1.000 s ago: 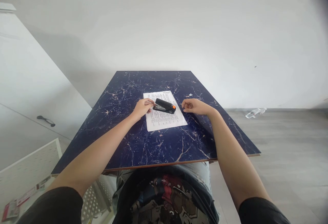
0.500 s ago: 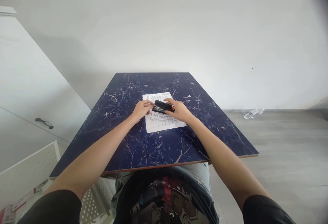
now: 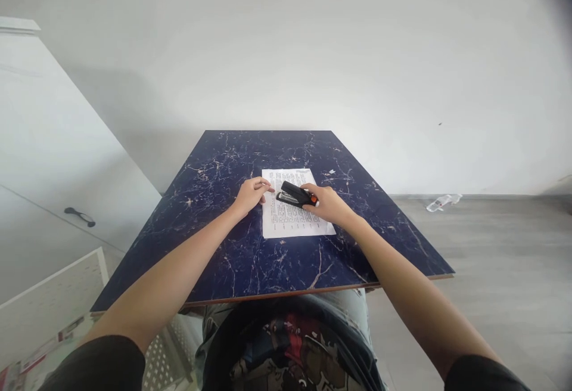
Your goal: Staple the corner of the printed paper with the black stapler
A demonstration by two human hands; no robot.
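surface: blue marbled table (image 3: 250, 260), printed sheet (image 3: 292, 224)
room: white wall (image 3: 286, 51)
right hand (image 3: 328, 203): clamped on stapler (image 3: 296, 195)
left hand (image 3: 250, 193): fingers apart, sheet's left edge touched

On the dark blue marbled table (image 3: 232, 248) lies a white printed paper sheet (image 3: 292, 218) — the right hand (image 3: 328, 203) grips a black stapler with an orange tip (image 3: 295, 195) on it, while the left hand (image 3: 250, 193) touches the sheet's left edge.

A plain white wall (image 3: 313, 51) fills the back, evenly lit. A grey floor (image 3: 491, 248) meets it on the right, where a clear plastic bottle (image 3: 440, 202) lies at the wall's foot. A dark blue marbled table top (image 3: 232, 158) stands in the middle. On the left is a white cabinet (image 3: 53, 158) with a black handle (image 3: 79, 217), and a white perforated panel (image 3: 58, 298) sits below it.
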